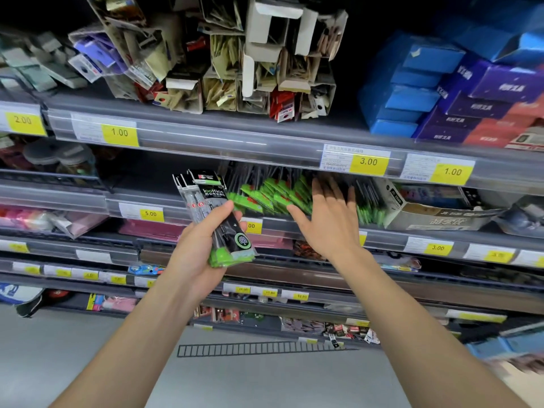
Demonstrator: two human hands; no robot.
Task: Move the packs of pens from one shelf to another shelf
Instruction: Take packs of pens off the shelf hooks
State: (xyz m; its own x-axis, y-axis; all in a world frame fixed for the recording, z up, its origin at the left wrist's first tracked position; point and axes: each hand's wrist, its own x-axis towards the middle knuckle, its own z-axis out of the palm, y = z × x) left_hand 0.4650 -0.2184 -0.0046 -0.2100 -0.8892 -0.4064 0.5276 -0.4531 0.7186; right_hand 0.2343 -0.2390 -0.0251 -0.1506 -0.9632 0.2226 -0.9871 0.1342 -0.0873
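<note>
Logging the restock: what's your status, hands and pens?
Left hand grips a few pen packs. Right hand open, reaching at green packs on shelf. Nothing blocking.

black-green pen packs (217, 219) held upright; more packs (273, 195) shelved.

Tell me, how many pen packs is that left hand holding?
3 at least: fanned together in the left hand, the pen packs overlap, tops leaning left. More may hide behind the front one.

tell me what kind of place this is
Most likely a shop's stationery aisle. Tiered shelves carry yellow price tags along their edges, stacked blue boxes sit on the upper shelf, and the left hand holds packs of pens like those hanging nearby.
</note>
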